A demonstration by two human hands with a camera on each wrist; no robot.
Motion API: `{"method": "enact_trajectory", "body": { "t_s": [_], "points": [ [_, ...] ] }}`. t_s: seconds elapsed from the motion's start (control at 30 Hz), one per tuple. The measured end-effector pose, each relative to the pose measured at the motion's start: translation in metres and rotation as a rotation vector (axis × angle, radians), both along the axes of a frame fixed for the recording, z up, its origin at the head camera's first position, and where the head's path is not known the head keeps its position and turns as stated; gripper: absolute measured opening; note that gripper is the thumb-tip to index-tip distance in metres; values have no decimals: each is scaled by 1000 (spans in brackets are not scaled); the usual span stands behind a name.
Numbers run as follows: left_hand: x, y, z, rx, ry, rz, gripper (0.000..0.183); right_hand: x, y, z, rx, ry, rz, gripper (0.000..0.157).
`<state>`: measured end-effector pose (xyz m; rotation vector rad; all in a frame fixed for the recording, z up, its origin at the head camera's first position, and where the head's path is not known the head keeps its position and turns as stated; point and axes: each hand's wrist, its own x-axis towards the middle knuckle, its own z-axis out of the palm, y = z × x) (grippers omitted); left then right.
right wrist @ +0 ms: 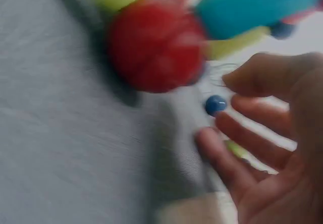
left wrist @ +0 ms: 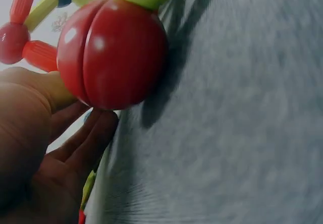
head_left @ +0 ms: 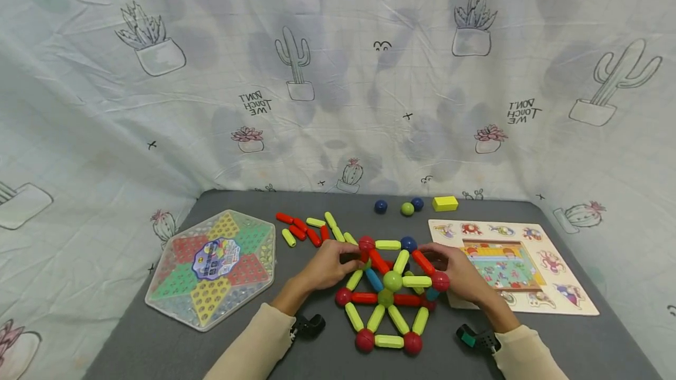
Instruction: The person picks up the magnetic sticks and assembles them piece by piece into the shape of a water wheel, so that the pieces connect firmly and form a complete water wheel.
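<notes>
A magnetic rod-and-ball structure [head_left: 388, 341] of yellow-green, red and blue rods stands on the dark table, with a wheel-like lower layer and a raised upper part. At its left side my left hand [head_left: 324, 265] holds it, thumb and index finger about a red rod under the upper left red ball [head_left: 367, 244]. A larger-looking red ball [left wrist: 118, 52] hides part of that grip in the left wrist view. My right hand [head_left: 459, 268] is at the right side, close behind a red ball [head_left: 440, 281]. In the right wrist view its thumb and fingers [right wrist: 245, 125] are spread apart.
Loose red rods [head_left: 298, 227] and yellow-green rods [head_left: 334, 227] lie behind the left hand. Blue balls [head_left: 381, 207], a green ball [head_left: 407, 209] and a yellow block [head_left: 445, 203] sit at the back. A hexagonal game board [head_left: 179, 251] lies left, a wooden puzzle board [head_left: 570, 277] right.
</notes>
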<state>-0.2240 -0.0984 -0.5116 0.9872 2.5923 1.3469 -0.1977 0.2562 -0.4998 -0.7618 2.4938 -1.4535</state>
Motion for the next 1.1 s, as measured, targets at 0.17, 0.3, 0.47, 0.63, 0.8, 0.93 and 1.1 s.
{"method": "enact_trajectory", "body": {
  "t_s": [0.17, 0.3, 0.47, 0.63, 0.8, 0.93, 1.1],
  "points": [
    [-5, -8, -6, 148, -106, 21, 29, 1, -9, -8, -65, 8, 61, 47],
    [-12, -18, -6, 296, -150, 28, 34, 0, -11, -9, -33, 42, 62, 27],
    [-20, -19, -10, 263, -61, 89, 37, 0, -12, -14, -33, 98, 62, 20],
    [-24, -14, -8, 25, 146, 171, 40, -2, -13, -17, -62, 89, 86, 20],
    [-24, -8, -3, -170, 253, 143, 27, -3, -13, -18, -67, 79, 90, 20],
    [-16, -7, 0, -162, 221, 156, 18, -3, -13, -18, -69, 86, 105, 21],
    [7, -15, 8, 70, 51, 129, 27, -2, -11, -16, -52, 98, 91, 22]
  ]
}}
